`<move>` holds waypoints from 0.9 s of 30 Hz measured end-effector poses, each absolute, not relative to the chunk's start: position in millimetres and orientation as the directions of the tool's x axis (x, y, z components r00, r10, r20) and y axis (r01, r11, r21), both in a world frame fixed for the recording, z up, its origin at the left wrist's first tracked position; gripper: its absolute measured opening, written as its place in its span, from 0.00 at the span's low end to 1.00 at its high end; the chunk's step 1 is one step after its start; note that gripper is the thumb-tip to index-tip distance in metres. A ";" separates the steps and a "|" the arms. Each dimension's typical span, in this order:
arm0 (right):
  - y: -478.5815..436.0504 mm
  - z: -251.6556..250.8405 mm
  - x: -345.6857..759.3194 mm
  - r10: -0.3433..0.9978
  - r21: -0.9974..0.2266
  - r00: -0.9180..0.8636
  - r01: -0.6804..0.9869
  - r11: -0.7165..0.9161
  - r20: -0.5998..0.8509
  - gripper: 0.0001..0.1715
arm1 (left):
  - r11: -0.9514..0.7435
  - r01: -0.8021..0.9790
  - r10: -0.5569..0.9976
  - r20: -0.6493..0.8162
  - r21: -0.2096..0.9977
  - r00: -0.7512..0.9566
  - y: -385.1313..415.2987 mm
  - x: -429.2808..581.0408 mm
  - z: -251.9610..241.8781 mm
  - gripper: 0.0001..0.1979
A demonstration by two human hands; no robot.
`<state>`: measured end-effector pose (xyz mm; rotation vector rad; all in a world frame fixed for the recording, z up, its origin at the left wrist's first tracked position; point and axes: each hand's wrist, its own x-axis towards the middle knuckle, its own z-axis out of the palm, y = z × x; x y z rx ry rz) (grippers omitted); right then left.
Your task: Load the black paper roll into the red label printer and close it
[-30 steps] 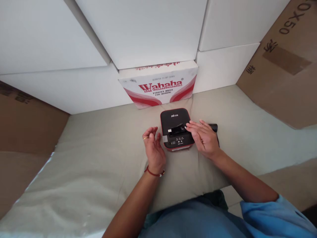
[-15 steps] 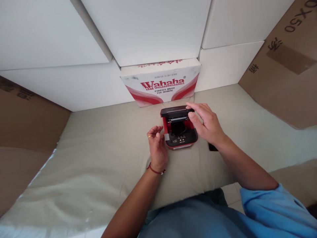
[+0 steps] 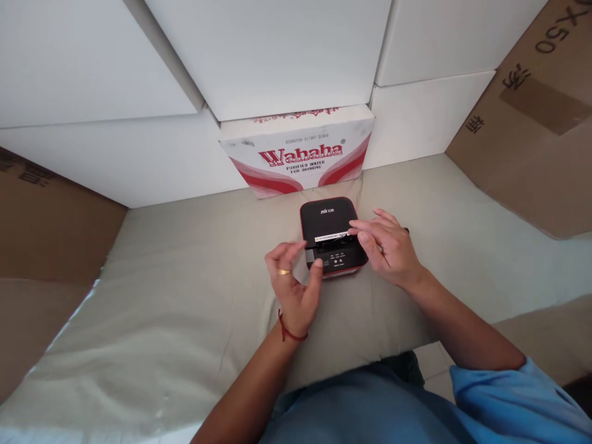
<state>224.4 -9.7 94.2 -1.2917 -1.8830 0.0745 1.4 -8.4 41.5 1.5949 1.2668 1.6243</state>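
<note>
Black lid (image 3: 326,221), raised half a second ago, now lies down over the boxy device (image 3: 346,261), so closing it appears done. Device sits on cloth (image 3: 208,277) between my left hand (image 3: 296,290), fingers spread, and right hand (image 3: 391,248), fingers loosely extended; contact unclear.

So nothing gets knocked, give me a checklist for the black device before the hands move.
1. Black device resting on the pale cloth: ok.
2. Lid fully latched: cannot tell, though it looks down.
3. Left hand clear of device: not ok; thumb overlaps its corner in view.
4. Right hand clear of lid: not ok; fingertips overlap its right edge.
5. Wahaha box apart from device: ok.
</note>
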 end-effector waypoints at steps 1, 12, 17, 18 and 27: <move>-11.3 93.4 225.4 0.796 -0.482 -0.125 0.736 0.474 0.592 0.24 | -0.458 0.335 0.856 0.511 0.823 -0.085 -11.8 2.8 47.7 0.16; 2.5 102.8 232.3 0.847 -0.555 -0.122 0.706 0.440 0.517 0.31 | -0.495 0.498 0.834 0.551 0.713 0.040 18.7 23.3 77.7 0.06; 9.4 106.2 232.6 0.828 -0.554 -0.121 0.689 0.467 0.547 0.32 | -0.626 0.436 0.759 0.634 0.647 0.149 10.6 12.8 89.8 0.05; 9.4 106.7 232.6 0.827 -0.553 -0.128 0.686 0.473 0.548 0.33 | -0.666 0.421 0.732 0.647 0.615 0.212 5.9 10.2 88.7 0.06; -1.3 102.2 234.0 0.823 -0.553 -0.214 0.649 0.522 0.526 0.35 | -0.776 0.495 0.605 0.686 0.391 0.405 -20.8 -5.8 65.2 0.16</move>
